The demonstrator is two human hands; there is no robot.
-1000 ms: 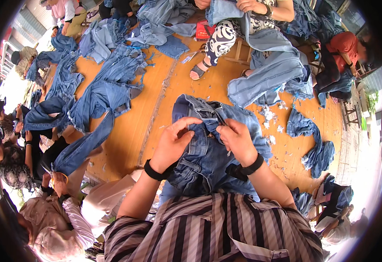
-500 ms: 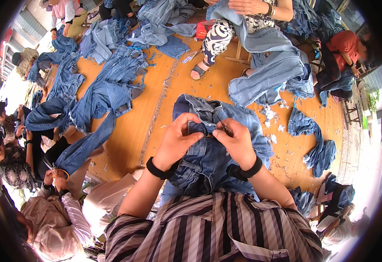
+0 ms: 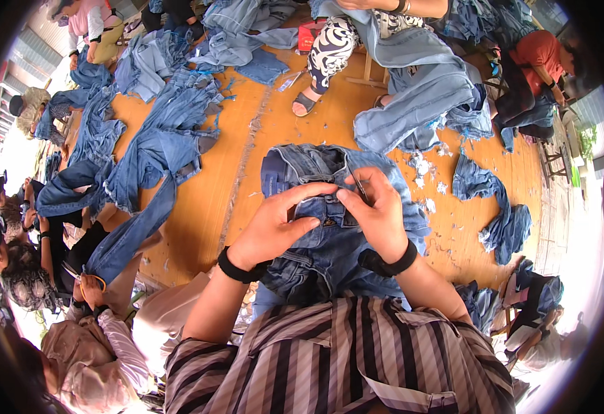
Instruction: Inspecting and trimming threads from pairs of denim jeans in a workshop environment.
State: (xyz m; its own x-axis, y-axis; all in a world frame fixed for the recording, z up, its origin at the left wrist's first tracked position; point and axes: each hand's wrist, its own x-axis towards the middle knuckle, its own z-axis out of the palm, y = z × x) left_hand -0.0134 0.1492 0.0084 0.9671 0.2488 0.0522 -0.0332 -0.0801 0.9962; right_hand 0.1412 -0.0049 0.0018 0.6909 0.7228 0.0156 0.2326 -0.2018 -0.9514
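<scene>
Bare orange-brown floor [image 3: 195, 241] spreads ahead, a seam running up it. A long heap of cut blue denim [image 3: 157, 134] lies on the left, its near leg reaching toward a co-worker's orange-handled scissors [image 3: 95, 280]. Opposite, pale denim [image 3: 412, 107] drapes over a seated co-worker, a sandal [image 3: 304, 104] planted beside it. White scraps [image 3: 421, 165] litter the floor to the right, near a twisted denim piece [image 3: 478, 177].

The blue jeans [image 3: 350, 262] rest on the person's lap, waistband away from the body, faded on the right and crumpled darker at lower left; both hands cover part of the top.

The left hand [image 3: 274, 224] reaches in with thumb and index finger apart over the denim; I cannot tell whether its hidden fingers grip cloth. The right hand [image 3: 379, 217] has its fingers closed on a slim dark tool [image 3: 361, 190], perhaps small snips, its thumb tip just beside the left index fingertip. Black bands circle both wrists.
</scene>
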